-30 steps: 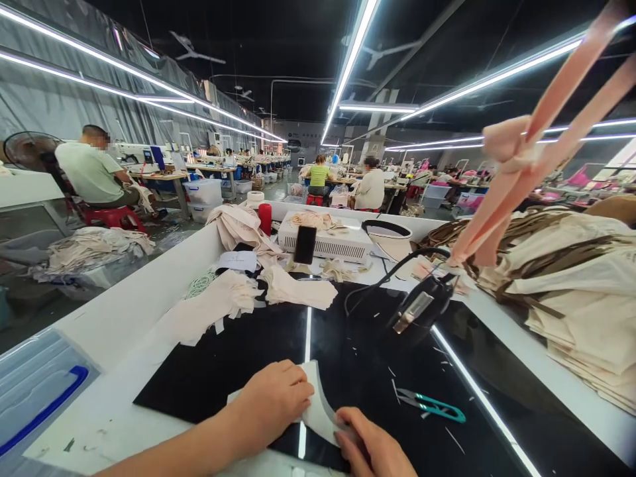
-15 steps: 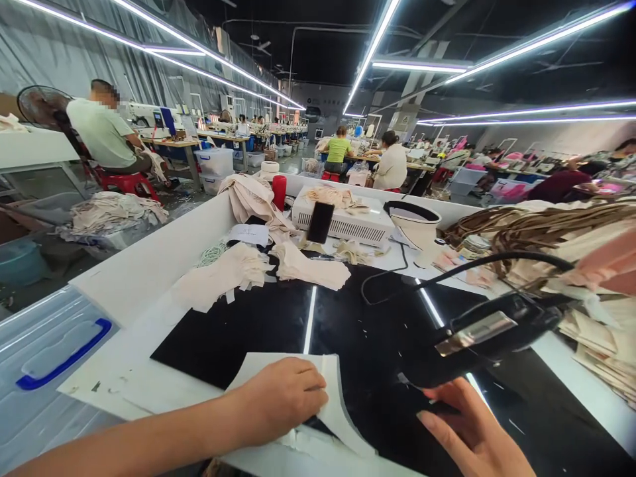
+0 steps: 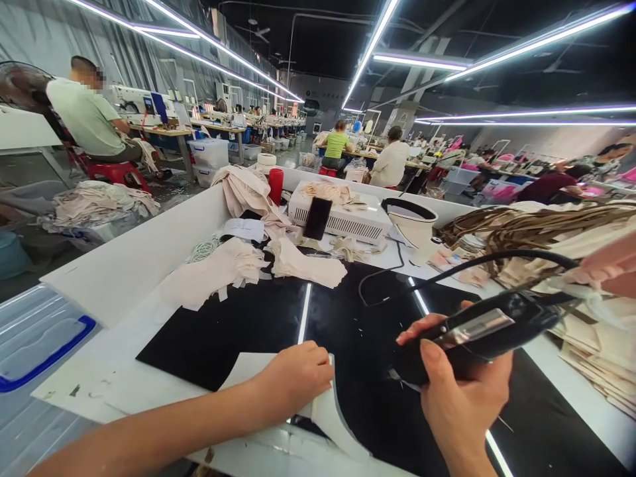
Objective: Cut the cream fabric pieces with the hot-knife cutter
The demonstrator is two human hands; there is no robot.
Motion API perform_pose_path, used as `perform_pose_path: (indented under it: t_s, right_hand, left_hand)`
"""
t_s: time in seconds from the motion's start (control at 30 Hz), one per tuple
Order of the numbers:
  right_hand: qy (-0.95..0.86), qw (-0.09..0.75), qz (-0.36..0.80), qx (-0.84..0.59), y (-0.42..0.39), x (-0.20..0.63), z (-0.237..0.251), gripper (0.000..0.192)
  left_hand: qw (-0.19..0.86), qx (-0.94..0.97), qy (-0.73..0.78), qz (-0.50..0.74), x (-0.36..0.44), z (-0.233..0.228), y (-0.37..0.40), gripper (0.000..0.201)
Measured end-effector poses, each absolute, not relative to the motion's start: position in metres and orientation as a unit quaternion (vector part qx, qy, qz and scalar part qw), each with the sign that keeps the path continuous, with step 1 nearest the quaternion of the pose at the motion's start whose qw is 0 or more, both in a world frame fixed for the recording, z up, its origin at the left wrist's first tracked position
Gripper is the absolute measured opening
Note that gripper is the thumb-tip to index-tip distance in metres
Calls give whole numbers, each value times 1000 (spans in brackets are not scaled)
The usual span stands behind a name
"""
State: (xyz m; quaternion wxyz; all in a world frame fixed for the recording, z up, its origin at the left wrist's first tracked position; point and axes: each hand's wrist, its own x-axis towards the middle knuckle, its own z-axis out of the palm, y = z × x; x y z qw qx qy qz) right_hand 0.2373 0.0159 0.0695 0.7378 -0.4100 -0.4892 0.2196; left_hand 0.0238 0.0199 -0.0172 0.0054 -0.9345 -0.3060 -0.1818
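Note:
Near the front edge of the worktable, my left hand (image 3: 304,377) is closed with curled fingers on a white panel (image 3: 338,417). This panel has a curved right edge and lies over the black board (image 3: 258,324). To the right, my right hand (image 3: 462,384) wraps round a black corded power tool (image 3: 501,324) with a shiny metal plate on its side. The tool's front end points left and down, close above the board. Its cable (image 3: 477,262) arches up behind it. My left fingers hide part of the panel.
Pale fabric pieces (image 3: 305,262) lie at the board's back edge. Behind them stand a phone (image 3: 317,218), a white box (image 3: 342,222) and a red cone (image 3: 275,185). Fabric stacks (image 3: 596,358) lie at the right, a clear bin (image 3: 40,364) at the left. People sit beyond.
My right hand has moved up and closed round the black power tool, which it was only near before. My left hand stays on the white panel, its fingers shifted slightly. The view has turned a little.

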Motion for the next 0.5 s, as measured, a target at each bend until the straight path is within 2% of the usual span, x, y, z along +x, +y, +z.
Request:
perform_pose_path:
  t_s: [0.23, 0.5]
  right_hand:
    - [-459, 766, 323, -314, 39, 204, 61, 46]
    - [-461, 760, 367, -276, 50, 190, 56, 48]
  left_hand:
    - [18, -938, -266, -220, 17, -29, 11, 23]
    - [55, -938, -249, -233, 21, -22, 7, 26]
